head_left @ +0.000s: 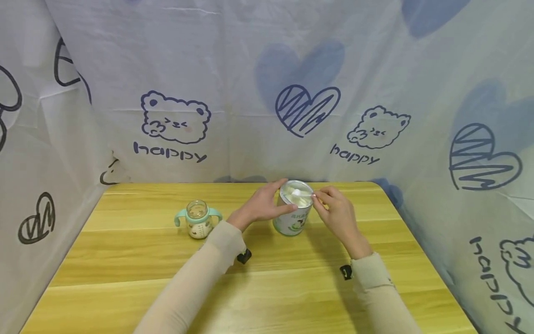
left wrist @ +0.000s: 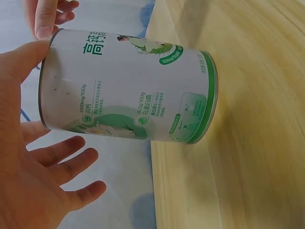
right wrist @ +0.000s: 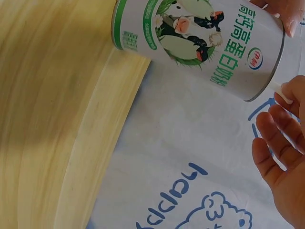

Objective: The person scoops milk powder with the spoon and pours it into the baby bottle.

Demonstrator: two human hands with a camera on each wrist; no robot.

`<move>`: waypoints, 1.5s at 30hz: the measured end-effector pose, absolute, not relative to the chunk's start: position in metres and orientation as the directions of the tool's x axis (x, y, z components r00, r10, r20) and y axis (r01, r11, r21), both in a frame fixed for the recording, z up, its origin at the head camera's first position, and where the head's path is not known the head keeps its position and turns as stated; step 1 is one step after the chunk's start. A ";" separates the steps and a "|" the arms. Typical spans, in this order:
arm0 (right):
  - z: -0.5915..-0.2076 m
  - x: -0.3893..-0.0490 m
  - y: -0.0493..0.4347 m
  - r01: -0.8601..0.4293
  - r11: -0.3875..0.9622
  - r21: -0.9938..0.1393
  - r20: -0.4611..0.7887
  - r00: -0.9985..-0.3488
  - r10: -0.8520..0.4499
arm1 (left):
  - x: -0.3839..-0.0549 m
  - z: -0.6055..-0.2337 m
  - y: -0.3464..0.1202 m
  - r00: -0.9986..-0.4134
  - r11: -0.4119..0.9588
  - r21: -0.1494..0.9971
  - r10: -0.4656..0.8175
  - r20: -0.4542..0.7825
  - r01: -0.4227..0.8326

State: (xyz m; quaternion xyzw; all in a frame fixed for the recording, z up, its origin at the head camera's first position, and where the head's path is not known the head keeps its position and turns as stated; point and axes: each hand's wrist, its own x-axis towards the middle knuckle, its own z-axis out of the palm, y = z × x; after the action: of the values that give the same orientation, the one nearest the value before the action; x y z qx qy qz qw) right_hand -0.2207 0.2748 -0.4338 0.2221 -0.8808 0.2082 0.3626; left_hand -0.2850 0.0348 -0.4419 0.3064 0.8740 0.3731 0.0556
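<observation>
An open milk powder can (head_left: 290, 224), white with a green base band, stands upright on the table. Its pale powder (head_left: 292, 199) shows below the rim. My left hand (head_left: 262, 204) holds the can by the top, thumb and index finger at opposite sides of the rim; the remaining fingers spread free in the left wrist view. Between thumb and fingertip, my right hand (head_left: 339, 217) pinches the handle of a white scoop (head_left: 296, 192), whose bowl is inside the can's mouth. Only the scoop's handle (right wrist: 281, 91) shows in the right wrist view.
A baby bottle (head_left: 199, 228) with mint-green handles and no lid stands left of the can, beyond my left forearm. The wooden table (head_left: 275, 287) ends at a printed cloth (head_left: 233, 120) behind the can and along both sides.
</observation>
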 end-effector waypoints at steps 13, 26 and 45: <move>-0.430 -0.223 0.281 -0.568 0.822 0.030 0.680 -0.592 -0.434 | -0.285 -0.442 0.037 -0.816 0.543 0.697 0.569 0.106 0.469; -0.421 -0.226 0.274 -0.531 0.844 0.076 0.559 -0.679 -0.477 | -0.284 -0.442 0.036 -0.811 0.543 0.693 0.575 0.105 0.475; -0.411 -0.229 0.265 -0.368 0.884 -0.290 0.401 -0.885 -0.237 | -0.285 -0.442 0.037 -0.809 0.537 0.695 0.577 0.109 0.477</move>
State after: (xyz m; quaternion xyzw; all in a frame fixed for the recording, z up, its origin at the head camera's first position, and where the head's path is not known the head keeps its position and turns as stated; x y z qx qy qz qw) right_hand -0.2292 0.2648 -0.4109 0.1586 -0.9536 0.1819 0.1800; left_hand -0.2847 0.0368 -0.4420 0.3014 0.8742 0.3747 0.0668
